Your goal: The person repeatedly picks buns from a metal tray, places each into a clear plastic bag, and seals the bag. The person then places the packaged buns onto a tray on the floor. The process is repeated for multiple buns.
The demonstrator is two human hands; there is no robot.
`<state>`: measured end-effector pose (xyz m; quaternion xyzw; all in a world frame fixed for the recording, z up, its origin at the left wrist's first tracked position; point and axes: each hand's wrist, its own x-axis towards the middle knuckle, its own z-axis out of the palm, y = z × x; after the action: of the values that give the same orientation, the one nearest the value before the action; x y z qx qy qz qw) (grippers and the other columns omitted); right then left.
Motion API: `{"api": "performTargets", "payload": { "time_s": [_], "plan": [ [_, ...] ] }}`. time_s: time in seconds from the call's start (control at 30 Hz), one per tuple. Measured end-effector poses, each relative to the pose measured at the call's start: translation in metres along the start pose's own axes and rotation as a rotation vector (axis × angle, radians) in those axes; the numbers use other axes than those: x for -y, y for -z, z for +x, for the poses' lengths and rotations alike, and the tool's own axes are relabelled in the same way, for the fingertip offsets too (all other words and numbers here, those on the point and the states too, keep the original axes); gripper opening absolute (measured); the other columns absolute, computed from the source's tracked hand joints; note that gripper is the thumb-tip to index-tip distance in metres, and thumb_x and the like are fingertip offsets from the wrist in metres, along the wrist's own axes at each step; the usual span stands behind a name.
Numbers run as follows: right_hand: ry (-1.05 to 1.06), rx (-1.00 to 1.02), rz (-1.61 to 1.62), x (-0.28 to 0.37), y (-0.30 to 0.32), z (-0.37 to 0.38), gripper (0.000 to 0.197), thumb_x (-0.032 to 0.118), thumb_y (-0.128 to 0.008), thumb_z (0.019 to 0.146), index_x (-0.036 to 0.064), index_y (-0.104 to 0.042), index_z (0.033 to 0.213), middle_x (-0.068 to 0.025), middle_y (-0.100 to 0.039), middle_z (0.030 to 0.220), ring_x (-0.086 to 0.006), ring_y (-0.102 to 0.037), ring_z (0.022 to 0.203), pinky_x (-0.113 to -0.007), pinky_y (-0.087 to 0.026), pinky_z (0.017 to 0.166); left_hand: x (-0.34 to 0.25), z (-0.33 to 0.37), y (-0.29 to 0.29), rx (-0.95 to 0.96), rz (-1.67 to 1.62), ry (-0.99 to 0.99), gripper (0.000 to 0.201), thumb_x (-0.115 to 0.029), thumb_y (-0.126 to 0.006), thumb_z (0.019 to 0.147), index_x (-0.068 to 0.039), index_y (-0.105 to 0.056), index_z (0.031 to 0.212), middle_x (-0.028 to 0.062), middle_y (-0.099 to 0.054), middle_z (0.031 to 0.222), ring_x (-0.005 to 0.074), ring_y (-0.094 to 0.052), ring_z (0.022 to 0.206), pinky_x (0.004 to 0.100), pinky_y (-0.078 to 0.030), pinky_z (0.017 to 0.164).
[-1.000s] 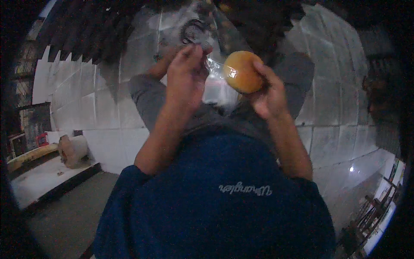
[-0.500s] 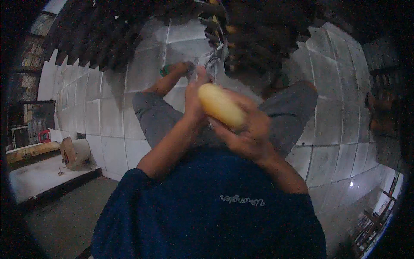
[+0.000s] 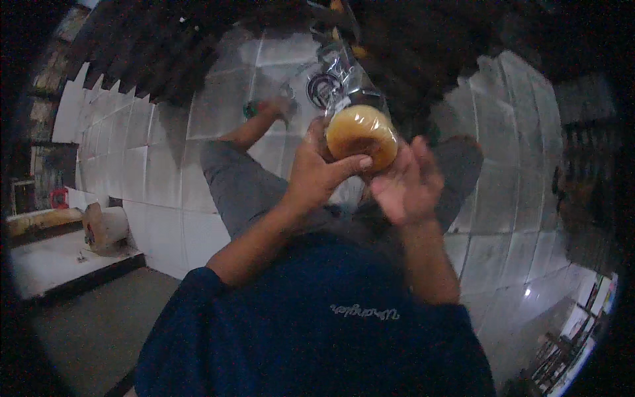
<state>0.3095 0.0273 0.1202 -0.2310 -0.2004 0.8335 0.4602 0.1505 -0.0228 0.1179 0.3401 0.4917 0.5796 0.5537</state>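
Observation:
A round golden-brown bun (image 3: 362, 134) in clear, shiny plastic sits in front of me, over my lap. My left hand (image 3: 324, 159) is closed on it, thumb pressed across the near side and fingers on its left edge. Just to the bun's right is my right hand (image 3: 411, 182), its fingers spread and slightly blurred. Whether its fingertips touch the wrapper I cannot tell. Beyond the bun lies crumpled clear plastic (image 3: 337, 63) with a dark ring-shaped thing (image 3: 323, 90) beside it.
My grey-trousered legs (image 3: 241, 185) are bent on either side, over a pale tiled floor (image 3: 162, 142). Dark jagged rows of stacked pieces (image 3: 145, 53) stand ahead. At left a ledge (image 3: 66, 261) bears a pale cylinder (image 3: 106, 228). Shelf-like clutter (image 3: 562, 344) stands at lower right.
The bun has turned from a slanted position and moved slightly right and away. My right hand has come off it to the right, while my left hand now grips it.

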Motion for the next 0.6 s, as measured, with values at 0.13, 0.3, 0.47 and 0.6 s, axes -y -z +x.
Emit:
{"api": "performTargets", "payload": {
  "time_s": [0.13, 0.3, 0.47, 0.6],
  "plan": [
    [0.187, -0.099, -0.735, -0.004, 0.006, -0.018, 0.050, 0.015, -0.073, 0.094, -0.0036, -0.054, 0.136, -0.0192, -0.063, 0.134, -0.0320, -0.060, 0.129, -0.043, -0.047, 0.111, 0.015, -0.020, 0.019, -0.024, -0.043, 0.104, 0.085, -0.032, -0.077, 0.094, -0.005, -0.029, 0.158, 0.0175, -0.059, 0.143, 0.0318, -0.053, 0.138, 0.0471, -0.041, 0.118],
    [0.437, 0.322, -1.370, -0.050, -0.005, -0.026, 0.077, 0.037, -0.061, 0.101, -0.0026, -0.029, 0.159, -0.0277, -0.034, 0.163, -0.0401, -0.034, 0.153, -0.057, -0.026, 0.122, 0.028, -0.024, 0.030, 0.027, -0.564, -0.130, 0.074, -0.066, -0.040, 0.105, -0.009, -0.043, 0.152, 0.0146, -0.061, 0.141, 0.0342, -0.057, 0.134, 0.0489, -0.043, 0.115],
    [0.141, 0.223, -1.776, -0.053, -0.029, -0.005, 0.082, 0.053, -0.048, 0.105, 0.0017, -0.023, 0.163, -0.0244, -0.022, 0.170, -0.0464, -0.023, 0.156, -0.075, -0.012, 0.119, 0.039, 0.003, 0.028, -0.135, -0.666, 0.236, 0.067, -0.066, -0.039, 0.106, -0.008, -0.055, 0.135, 0.0143, -0.064, 0.129, 0.0325, -0.063, 0.118, 0.0505, -0.052, 0.104],
    [0.891, 0.373, -1.505, -0.013, -0.022, -0.014, 0.048, 0.032, -0.074, 0.094, 0.0015, -0.067, 0.131, -0.0211, -0.060, 0.145, -0.0389, -0.058, 0.134, -0.055, -0.044, 0.111, 0.033, -0.006, 0.026, -0.100, -0.745, 0.326, 0.061, -0.059, -0.044, 0.107, -0.007, -0.052, 0.140, 0.0140, -0.062, 0.131, 0.0316, -0.061, 0.124, 0.0488, -0.052, 0.106]
  ]
}}
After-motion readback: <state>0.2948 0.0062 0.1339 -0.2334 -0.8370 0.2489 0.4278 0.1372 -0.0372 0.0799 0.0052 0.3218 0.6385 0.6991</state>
